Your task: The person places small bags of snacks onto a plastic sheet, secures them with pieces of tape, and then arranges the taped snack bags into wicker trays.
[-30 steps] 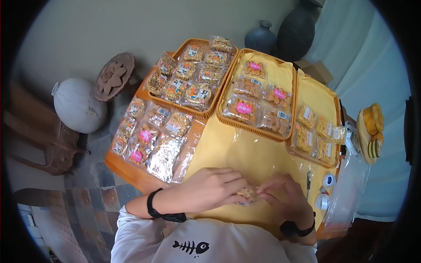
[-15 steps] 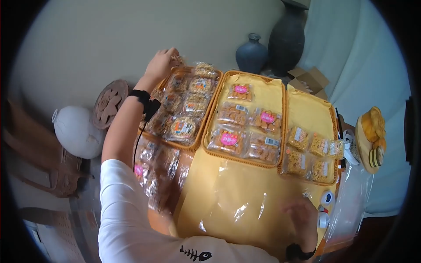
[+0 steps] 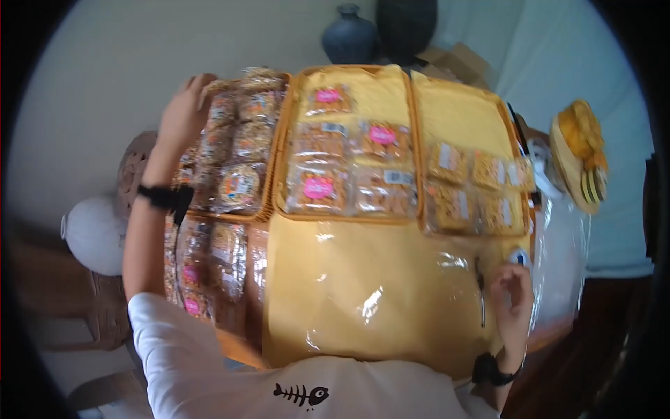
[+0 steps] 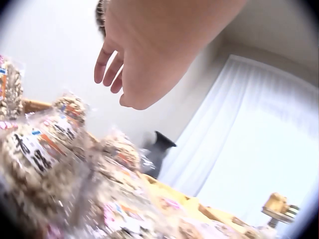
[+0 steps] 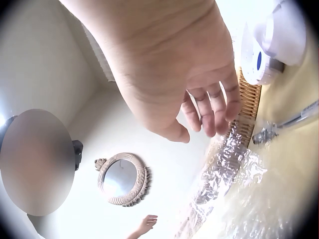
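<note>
My left hand (image 3: 185, 119) reaches to the back left of the left wicker basket (image 3: 280, 150), its fingertips beside the packs there. In the left wrist view its fingers (image 4: 113, 69) hang loose, nothing between them. That basket is filled with clear-wrapped grainy snack cakes (image 3: 241, 187), some with orange, white and black labels. At the right side of the table my right hand (image 3: 513, 290) is raised with loosely bent fingers, holding nothing. Close by are a tape roll (image 3: 519, 257) and a pen (image 3: 481, 297). Crinkled clear film (image 5: 232, 159) shows below its fingers in the right wrist view.
The yellow-lined middle basket (image 3: 349, 217) holds several pink-labelled packs (image 3: 317, 188); the right basket (image 3: 418, 133) holds yellowish packs (image 3: 447, 162). More packs (image 3: 227, 241) lie at the table's left front. Clear plastic bags (image 3: 562, 258) lie along the right edge, near a bread stand (image 3: 583, 157).
Both hands were at the table's middle with a small wrapped cake. My left hand carried it to the left basket's back and now holds nothing. The right hand moved right; the head view shifted.
</note>
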The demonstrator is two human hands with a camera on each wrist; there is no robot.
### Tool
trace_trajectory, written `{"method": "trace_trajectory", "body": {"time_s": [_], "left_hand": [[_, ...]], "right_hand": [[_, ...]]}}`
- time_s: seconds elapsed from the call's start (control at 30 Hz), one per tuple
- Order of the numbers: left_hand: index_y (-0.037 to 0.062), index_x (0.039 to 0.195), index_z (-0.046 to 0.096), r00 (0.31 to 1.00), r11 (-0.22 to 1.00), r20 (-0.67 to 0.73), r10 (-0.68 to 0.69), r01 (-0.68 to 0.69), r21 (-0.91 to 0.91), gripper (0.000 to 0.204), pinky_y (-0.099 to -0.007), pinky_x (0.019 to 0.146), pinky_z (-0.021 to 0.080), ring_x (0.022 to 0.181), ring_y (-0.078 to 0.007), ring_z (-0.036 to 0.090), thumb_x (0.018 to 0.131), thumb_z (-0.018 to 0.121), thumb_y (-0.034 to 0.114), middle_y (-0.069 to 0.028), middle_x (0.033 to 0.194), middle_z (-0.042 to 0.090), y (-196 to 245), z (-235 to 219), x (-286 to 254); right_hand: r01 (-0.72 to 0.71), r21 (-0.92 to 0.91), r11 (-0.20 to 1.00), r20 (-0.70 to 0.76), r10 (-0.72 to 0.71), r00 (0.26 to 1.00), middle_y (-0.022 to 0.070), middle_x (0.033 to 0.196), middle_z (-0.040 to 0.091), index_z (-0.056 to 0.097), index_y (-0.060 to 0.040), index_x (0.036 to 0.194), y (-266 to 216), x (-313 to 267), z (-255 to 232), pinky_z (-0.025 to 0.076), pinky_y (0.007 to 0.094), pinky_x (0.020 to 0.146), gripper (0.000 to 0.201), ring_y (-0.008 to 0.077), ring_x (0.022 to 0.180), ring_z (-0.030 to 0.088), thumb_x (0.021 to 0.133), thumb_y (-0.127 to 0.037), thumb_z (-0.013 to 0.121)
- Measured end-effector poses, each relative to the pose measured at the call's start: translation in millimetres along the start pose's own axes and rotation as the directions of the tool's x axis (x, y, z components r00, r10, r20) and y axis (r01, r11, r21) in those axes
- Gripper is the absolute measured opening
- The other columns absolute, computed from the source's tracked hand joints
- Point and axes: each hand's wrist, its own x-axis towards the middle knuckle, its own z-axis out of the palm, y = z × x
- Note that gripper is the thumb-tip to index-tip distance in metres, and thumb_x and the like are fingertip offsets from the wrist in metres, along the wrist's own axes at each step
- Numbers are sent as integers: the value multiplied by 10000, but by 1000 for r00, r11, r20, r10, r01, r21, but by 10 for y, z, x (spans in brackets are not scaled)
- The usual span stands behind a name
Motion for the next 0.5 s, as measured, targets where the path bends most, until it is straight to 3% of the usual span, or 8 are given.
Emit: {"method": "trace_trajectory", "body": {"time_s": [0.07,0.13,0.23,0.3,0.4,0.43,0.5], "left_hand": [[51,1191,657,986,986,105,-127,137,-94,235,-492,740,547,851,-389,718,1044,627,231,-200,1009,717,597,-336,-204],[18,1099,707,923,966,346,-168,223,-127,337,-480,673,538,715,-384,705,1054,629,343,-208,840,712,1178,-689,-490],[-3,1110,731,663,902,734,-144,393,-178,530,-443,711,562,769,-346,743,1013,642,510,-217,840,732,1935,-1036,-899],[13,1239,689,595,817,804,-13,470,-335,588,-427,745,576,844,-320,765,985,673,543,-190,915,756,2138,-872,-1313],[32,1452,535,611,639,792,-1,610,-470,592,-418,774,580,899,-328,756,990,742,339,-129,1026,733,2480,-636,-1711],[30,1462,518,648,587,761,30,605,-538,574,-413,794,577,899,-329,747,991,739,271,-128,1029,719,2560,-622,-1776],[25,1483,484,725,470,682,89,573,-671,561,-404,832,571,899,-330,729,991,732,135,-127,1036,692,2691,-598,-1839]], "right_hand": [[-47,-37,998,-9,47,999,25,985,610,605,-40,1206,-45,-7,-31,476,264,844,302,122,881,596,931,30,708],[-41,-83,996,-1,41,999,24,971,599,600,-44,1215,-39,-6,-41,473,269,830,331,124,870,581,919,28,727],[38,-144,989,24,-35,999,43,985,594,588,-42,1241,-52,-14,6,473,293,819,393,152,884,567,892,25,757],[96,-155,983,24,-94,995,73,1030,587,578,-35,1256,-147,2,89,473,317,842,444,195,921,562,864,24,778],[253,-361,898,28,-261,965,122,1162,572,563,-31,1295,-319,86,167,470,346,914,541,262,1035,552,814,17,806],[276,-355,893,21,-287,958,160,1290,550,554,-28,1325,-353,119,203,451,397,1004,609,331,1157,539,784,-21,834],[428,-460,778,64,-451,890,168,1325,560,551,-31,1346,-436,190,249,443,429,1031,625,357,1197,543,796,-72,844]]}}
